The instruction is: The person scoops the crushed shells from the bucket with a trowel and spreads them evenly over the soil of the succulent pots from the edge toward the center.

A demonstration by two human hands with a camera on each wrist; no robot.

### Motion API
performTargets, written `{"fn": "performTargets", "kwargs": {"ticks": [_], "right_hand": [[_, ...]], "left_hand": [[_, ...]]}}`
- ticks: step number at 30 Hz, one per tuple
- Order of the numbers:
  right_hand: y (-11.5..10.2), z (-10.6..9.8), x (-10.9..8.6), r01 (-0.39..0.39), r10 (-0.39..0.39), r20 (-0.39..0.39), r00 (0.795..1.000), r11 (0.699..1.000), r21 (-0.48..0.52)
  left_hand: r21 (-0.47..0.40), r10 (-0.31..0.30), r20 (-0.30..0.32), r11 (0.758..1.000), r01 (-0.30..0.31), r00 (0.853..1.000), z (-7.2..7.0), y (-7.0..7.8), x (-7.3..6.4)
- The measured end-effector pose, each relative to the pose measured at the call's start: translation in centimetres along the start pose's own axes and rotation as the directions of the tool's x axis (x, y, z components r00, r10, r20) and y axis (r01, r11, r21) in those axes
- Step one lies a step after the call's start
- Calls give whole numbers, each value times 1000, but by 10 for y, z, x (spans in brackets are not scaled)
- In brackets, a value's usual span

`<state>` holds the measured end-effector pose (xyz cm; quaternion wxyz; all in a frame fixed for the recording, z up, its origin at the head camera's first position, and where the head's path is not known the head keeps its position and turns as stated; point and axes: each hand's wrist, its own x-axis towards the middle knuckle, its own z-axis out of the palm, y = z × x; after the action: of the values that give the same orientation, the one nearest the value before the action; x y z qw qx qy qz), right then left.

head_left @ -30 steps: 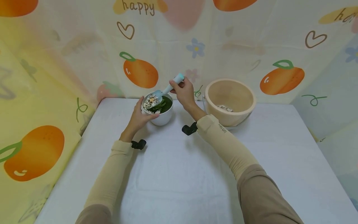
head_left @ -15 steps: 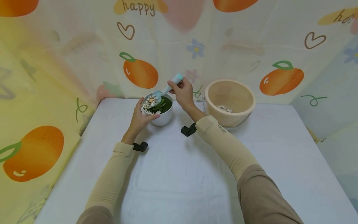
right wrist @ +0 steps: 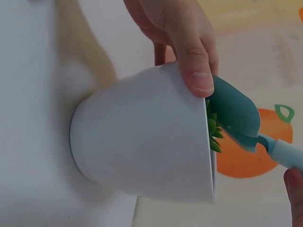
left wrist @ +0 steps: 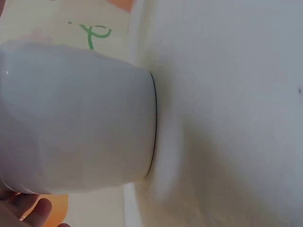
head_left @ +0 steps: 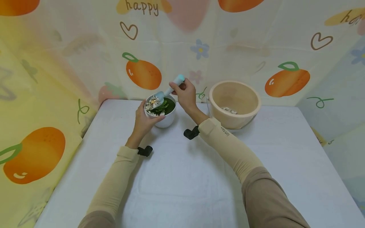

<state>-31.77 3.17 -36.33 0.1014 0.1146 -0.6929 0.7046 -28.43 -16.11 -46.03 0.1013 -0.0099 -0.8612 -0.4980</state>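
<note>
My left hand (head_left: 143, 123) grips a small white flowerpot (head_left: 165, 122) at its rim, thumb on the near side and fingers on the far left. The pot stands upright on the cloth. Inside it show a green-leaved plant (right wrist: 214, 130), a dark green surface and pale pebbles on the left. My right hand (head_left: 186, 96) pinches the pale blue handle of a small trowel (right wrist: 239, 111). Tilted down to the left, its blade lies over the pot's opening, with pebbles (head_left: 154, 101) on or just beside it. In the left wrist view the pot's wall (left wrist: 80, 118) hides its contents.
A large beige bucket (head_left: 233, 119) stands right of the pot, with a few whitish pebbles (head_left: 229, 110) at its bottom. White cloth covers the table (head_left: 176, 177). Close behind hangs a patterned curtain (head_left: 233, 41), and another side of it borders the table's left.
My right hand and the trowel have shifted slightly left, the handle's end most of all. My left wrist has moved a little right and nearer, its grip on the flowerpot kept.
</note>
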Motion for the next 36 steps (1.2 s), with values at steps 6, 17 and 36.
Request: {"fn": "performTargets", "kwargs": {"ticks": [6,17,36], "right_hand": [[3,-2,0,-10,10,16,1000,1000,5],[1,-2,1,-62,61,27,998,998,27],[-4,2,0,19,-19,21,1000,1000,3]], "left_hand": [[-4,11,60,1000,-11,998,-9,0,3],[-41,23,158,999,-16,987,-12,-7,13],[-43,-1,57,999,4,998,-6,0,2]]}}
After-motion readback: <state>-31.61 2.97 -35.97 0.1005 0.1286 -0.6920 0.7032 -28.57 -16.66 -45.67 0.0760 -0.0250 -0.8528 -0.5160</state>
